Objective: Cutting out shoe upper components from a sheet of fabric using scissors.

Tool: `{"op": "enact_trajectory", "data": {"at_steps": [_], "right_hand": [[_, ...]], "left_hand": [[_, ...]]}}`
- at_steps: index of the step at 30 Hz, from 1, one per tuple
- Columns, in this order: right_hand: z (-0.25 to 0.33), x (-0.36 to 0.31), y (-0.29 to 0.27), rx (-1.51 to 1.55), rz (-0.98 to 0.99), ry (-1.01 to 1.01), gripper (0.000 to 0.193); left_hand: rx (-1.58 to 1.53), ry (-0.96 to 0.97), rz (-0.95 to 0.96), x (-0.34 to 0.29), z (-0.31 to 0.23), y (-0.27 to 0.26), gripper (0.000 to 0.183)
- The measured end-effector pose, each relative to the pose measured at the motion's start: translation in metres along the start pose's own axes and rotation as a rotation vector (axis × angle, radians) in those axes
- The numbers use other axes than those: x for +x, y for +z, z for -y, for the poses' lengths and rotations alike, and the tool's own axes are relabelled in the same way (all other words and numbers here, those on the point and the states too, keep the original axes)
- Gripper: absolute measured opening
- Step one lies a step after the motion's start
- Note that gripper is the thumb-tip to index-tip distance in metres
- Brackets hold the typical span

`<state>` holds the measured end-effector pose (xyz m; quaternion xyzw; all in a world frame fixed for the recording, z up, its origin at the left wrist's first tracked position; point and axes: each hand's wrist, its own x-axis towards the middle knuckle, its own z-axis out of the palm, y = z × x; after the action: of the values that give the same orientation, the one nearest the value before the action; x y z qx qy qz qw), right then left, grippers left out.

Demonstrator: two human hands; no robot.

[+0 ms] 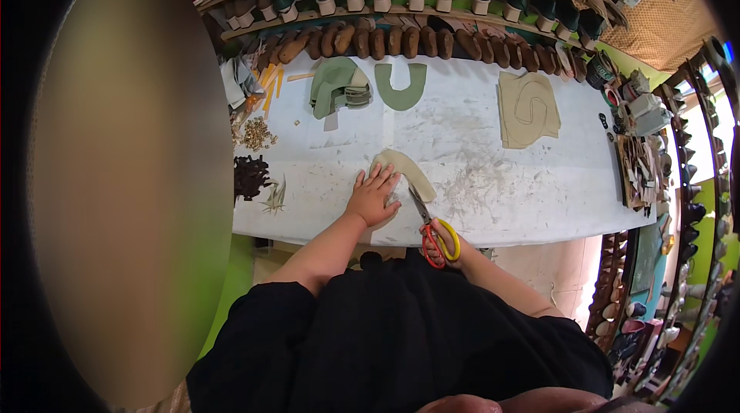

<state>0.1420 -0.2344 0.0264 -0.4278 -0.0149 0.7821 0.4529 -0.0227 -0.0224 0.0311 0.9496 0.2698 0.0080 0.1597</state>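
A curved beige piece of flat material (pixel 411 169) lies near the front middle of the white-covered table (pixel 324 216). My left hand (pixel 375 199) rests flat with its fingers spread, the fingertips on the left part of this piece. My right hand (pixel 445 243) is closed around the handles of a pair of scissors (pixel 423 209), one handle loop red and the other yellow. The blades point away from me, up and to the left, with their tips beside the inner edge of the beige piece. Whether the blades touch it I cannot tell.
Green cut pieces (pixel 337 85) and a green U-shaped piece (pixel 401 89) lie further back. Beige sheets (pixel 529 110) are at the right. Brass-coloured bits (pixel 257 134) and dark scraps (pixel 250 176) sit at the left. Shoe lasts (pixel 410 42) line the back.
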Motion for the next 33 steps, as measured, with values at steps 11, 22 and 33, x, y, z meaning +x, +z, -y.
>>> {"op": "enact_trajectory", "data": {"at_steps": [11, 22, 33], "right_hand": [[-0.002, -0.005, -0.005, 0.094, 0.134, -0.013, 0.061], [-0.008, -0.004, -0.004, 0.087, 0.073, -0.032, 0.060], [-0.017, 0.002, -0.006, 0.077, 0.033, -0.057, 0.053]], "left_hand": [[-0.003, 0.008, -0.023, 0.001, 0.002, 0.004, 0.073], [0.003, 0.007, -0.020, 0.000, 0.003, 0.005, 0.073], [0.013, -0.003, -0.001, 0.001, 0.001, 0.003, 0.074]]}}
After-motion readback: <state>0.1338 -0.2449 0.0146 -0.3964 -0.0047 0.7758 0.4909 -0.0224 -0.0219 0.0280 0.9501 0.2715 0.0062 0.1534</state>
